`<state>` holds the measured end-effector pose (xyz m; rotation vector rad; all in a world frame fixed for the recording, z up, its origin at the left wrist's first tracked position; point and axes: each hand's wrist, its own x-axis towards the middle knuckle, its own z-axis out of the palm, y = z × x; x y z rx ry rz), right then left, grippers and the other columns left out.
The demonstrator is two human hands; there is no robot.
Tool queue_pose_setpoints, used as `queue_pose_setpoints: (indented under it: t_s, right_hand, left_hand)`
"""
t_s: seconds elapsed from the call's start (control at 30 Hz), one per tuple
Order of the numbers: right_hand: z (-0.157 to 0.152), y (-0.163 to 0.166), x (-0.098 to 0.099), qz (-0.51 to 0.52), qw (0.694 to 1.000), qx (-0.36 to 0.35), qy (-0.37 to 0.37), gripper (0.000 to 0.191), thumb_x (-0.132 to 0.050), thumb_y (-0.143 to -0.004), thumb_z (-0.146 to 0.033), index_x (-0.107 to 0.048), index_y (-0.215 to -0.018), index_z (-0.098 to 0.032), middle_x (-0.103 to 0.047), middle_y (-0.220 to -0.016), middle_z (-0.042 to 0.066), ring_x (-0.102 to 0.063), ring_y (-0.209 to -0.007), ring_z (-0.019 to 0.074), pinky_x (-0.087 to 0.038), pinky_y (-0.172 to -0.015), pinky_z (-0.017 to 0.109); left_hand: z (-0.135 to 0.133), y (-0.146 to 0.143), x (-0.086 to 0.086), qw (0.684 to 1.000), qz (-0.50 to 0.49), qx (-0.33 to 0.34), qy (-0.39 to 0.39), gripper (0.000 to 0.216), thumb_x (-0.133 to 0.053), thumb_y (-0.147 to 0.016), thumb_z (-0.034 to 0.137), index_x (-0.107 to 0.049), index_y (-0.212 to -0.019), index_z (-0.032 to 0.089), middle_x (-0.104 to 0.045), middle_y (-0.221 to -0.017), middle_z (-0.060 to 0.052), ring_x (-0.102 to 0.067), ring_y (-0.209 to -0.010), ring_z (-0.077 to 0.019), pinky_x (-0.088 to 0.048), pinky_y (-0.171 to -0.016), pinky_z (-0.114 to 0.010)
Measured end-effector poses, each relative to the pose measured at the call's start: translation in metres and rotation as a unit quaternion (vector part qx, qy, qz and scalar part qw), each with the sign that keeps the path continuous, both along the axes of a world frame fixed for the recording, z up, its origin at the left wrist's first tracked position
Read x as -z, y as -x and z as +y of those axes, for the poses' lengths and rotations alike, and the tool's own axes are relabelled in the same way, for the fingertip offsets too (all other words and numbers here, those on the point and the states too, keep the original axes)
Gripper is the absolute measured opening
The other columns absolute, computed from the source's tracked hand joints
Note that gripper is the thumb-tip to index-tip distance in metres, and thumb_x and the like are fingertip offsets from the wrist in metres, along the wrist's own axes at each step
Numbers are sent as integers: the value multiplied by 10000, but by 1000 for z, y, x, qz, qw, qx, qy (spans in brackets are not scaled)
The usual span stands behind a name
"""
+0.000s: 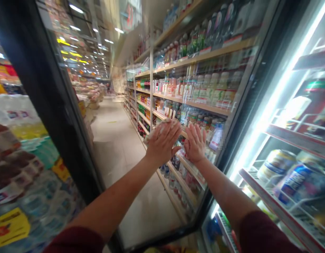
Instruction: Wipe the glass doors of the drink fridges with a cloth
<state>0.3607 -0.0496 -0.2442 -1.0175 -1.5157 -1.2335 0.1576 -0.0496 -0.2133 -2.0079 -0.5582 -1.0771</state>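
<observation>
My left hand [164,142] lies over a pale, crumpled cloth [149,138], pressing it against the glass of a refrigerator door [120,168]. Only the cloth's edges show past the fingers and the side of the palm. Just to the right, my right hand [195,142] rests with its fingers spread, apparently against the same glass, and holds nothing. The door stands open in its black frame, and an aisle with shelves shows through or in the glass. A light-coloured label [217,137] is near the door's right side.
On the right, the lit refrigerator has wire shelves [278,205] with cans [291,182] and bottles. Packed bottles [43,207] and a yellow sign [11,227] stand to the left of the door. Shelves of bottled drinks [199,88] appear in the glass, with pale floor beside them.
</observation>
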Motion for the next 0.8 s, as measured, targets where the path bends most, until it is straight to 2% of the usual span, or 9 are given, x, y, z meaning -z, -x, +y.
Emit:
queue_pose_setpoints:
  t_s: [0.1,0.2,0.33,0.4,0.43,0.5,0.6,0.73,0.8]
  right_hand:
    - [-9,17,-7,47,998,-37,-3,586,-413,-990,-224,-327,-1570,-224,-551,-1478,112,-367,-1493,228,-272,-1243,490]
    - [-19,55,-17,90,993,-77,-17,608,-327,-1021,-272,-200,-1608,-172,-460,-1538,157,-339,-1506,245,-329,-1220,489]
    - [-15,105,-28,22,997,-75,28,636,-217,-1051,-334,-52,-1627,-121,-378,-1598,145,-236,-1548,217,-290,-1242,438]
    - [-7,116,-29,-18,997,-56,40,645,-280,-1055,-415,-121,-1628,-164,-387,-1602,102,-158,-1569,239,-235,-1258,450]
    - [-3,118,-28,-32,998,-42,41,648,-334,-1045,-465,-191,-1619,-201,-384,-1607,80,-120,-1574,264,-206,-1262,470]
    - [1,118,-22,-47,997,-9,52,632,-435,-1011,-531,-327,-1578,-273,-356,-1626,45,-77,-1577,309,-172,-1259,508]
    - [-3,112,3,-45,996,17,76,613,-517,-979,-534,-409,-1539,-311,-343,-1633,39,-107,-1571,327,-169,-1249,515]
    - [-15,93,48,-105,990,-3,92,557,-561,-967,-484,-496,-1486,-294,-486,-1546,51,-237,-1540,298,-136,-1262,485]
    - [-16,81,52,-148,983,-22,106,532,-559,-970,-456,-504,-1477,-307,-542,-1501,30,-295,-1518,255,-112,-1273,448]
  left_hand:
    - [-5,2,-7,998,-16,44,43,716,-306,-1016,600,-283,-1588,170,-351,-1605,-106,-207,-1544,-259,-58,-1292,-458]
    - [-8,7,-17,978,-47,157,127,758,-177,-1015,629,-144,-1619,173,-310,-1626,-134,-217,-1542,-254,-90,-1283,-447]
    - [-11,22,-23,869,-166,376,276,737,-129,-1008,650,44,-1619,275,-244,-1658,-111,-266,-1526,-228,-224,-1260,-435]
    - [-13,36,-25,826,-231,415,302,701,-139,-1014,644,38,-1613,325,-281,-1648,-90,-361,-1484,-232,-324,-1218,-449]
    - [-14,46,-26,831,-254,401,290,679,-159,-1020,632,-25,-1614,332,-323,-1632,-83,-403,-1461,-239,-354,-1201,-459]
    - [-15,66,-29,885,-265,312,224,619,-235,-1029,600,-233,-1586,331,-414,-1585,-54,-413,-1454,-252,-335,-1214,-485]
    - [-11,90,-35,955,-247,111,119,531,-393,-1014,523,-428,-1509,334,-430,-1576,-7,-236,-1536,-275,-108,-1287,-547]
    - [2,98,-37,968,-231,-8,103,668,-527,-964,463,-307,-1578,318,-287,-1641,-31,-27,-1561,-298,98,-1266,-591]
    - [7,96,-35,971,-219,-25,97,703,-521,-968,455,-244,-1598,313,-252,-1651,-36,1,-1558,-298,101,-1262,-600]
